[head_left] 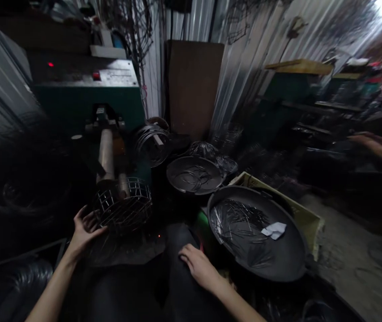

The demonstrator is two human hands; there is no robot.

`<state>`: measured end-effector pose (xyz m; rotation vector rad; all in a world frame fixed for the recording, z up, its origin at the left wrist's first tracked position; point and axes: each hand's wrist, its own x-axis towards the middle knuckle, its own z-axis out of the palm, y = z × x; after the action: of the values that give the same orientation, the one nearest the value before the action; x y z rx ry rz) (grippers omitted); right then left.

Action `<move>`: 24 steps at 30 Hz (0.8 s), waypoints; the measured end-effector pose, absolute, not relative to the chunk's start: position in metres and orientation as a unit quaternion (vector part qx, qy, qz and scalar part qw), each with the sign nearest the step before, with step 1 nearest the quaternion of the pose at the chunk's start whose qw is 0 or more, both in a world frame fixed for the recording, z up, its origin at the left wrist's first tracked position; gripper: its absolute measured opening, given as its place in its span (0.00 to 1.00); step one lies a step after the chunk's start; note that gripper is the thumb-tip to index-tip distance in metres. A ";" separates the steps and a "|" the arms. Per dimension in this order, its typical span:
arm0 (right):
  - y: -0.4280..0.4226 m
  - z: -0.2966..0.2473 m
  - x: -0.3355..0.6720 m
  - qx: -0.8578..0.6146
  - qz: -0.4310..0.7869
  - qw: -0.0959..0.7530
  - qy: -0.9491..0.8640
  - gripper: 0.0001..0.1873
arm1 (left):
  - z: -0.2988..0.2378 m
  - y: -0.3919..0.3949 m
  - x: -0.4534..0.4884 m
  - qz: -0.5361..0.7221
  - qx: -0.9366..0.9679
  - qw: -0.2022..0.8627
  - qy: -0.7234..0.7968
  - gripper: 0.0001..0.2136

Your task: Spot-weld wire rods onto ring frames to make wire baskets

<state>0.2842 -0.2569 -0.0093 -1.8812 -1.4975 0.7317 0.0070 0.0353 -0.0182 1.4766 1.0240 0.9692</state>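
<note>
A round wire basket [124, 205] with an open grid sits at the lower end of the machine's metal arms, tilted towards me. My left hand [85, 230] is at its left edge, thumb below and fingers curled against the wires. My right hand [199, 267] lies lower down, over the dark cloth on my leg [180, 250]. Its fingers are bent and pressed together, and whatever they may hold is hidden. Right of that hand, a large dark pan [288, 259] carries many short metal wires [241, 219] and a crumpled white scrap [274, 230].
A green machine [87, 98] with a red light stands ahead on the left. Behind the large pan are a smaller pan [180, 172] with bent wires and a yellow crate [307, 219]. A wire coil [152, 143] lies near the brown board [194, 85]. Another person's hand [374, 143] appears far right.
</note>
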 end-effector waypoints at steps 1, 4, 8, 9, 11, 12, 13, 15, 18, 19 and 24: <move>-0.261 -0.018 0.288 -0.708 0.274 0.306 -0.575 0.16 | -0.014 0.030 0.006 0.409 0.619 0.512 0.433 0.51; -0.263 -0.035 0.303 -0.677 0.275 0.338 -0.593 0.17 | -0.002 0.009 -0.002 0.421 0.632 0.479 0.440 0.48; -0.253 -0.040 0.317 -0.660 0.309 0.386 -0.566 0.15 | 0.012 -0.023 -0.018 0.422 0.664 0.439 0.434 0.45; -0.251 -0.038 0.318 -0.662 0.324 0.396 -0.547 0.14 | 0.015 -0.030 -0.020 0.416 0.685 0.419 0.427 0.44; -0.248 -0.028 0.316 -0.659 0.357 0.421 -0.511 0.14 | 0.024 -0.042 -0.020 0.393 0.743 0.358 0.407 0.43; -0.245 -0.019 0.314 -0.650 0.373 0.440 -0.495 0.16 | 0.029 -0.047 -0.017 0.376 0.774 0.320 0.396 0.41; -0.241 -0.008 0.310 -0.636 0.388 0.464 -0.480 0.18 | 0.034 -0.051 -0.013 0.356 0.804 0.280 0.384 0.39; -0.227 0.020 0.301 -0.591 0.414 0.512 -0.466 0.20 | 0.044 -0.056 -0.001 0.316 0.855 0.202 0.359 0.34; -0.193 0.062 0.279 -0.529 0.480 0.479 -0.510 0.12 | 0.054 -0.060 0.018 0.274 0.901 0.112 0.318 0.26; -0.181 0.072 0.270 -0.527 0.497 0.434 -0.535 0.09 | 0.055 -0.061 0.023 0.266 0.909 0.094 0.306 0.25; -0.143 0.084 0.230 -0.622 0.285 0.268 -0.678 0.08 | 0.055 -0.064 0.023 0.278 0.917 0.067 0.278 0.26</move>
<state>0.2296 -0.1435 0.0845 -1.6792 -1.8295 0.7696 0.0234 -0.0638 0.0555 2.7643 0.8368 0.8371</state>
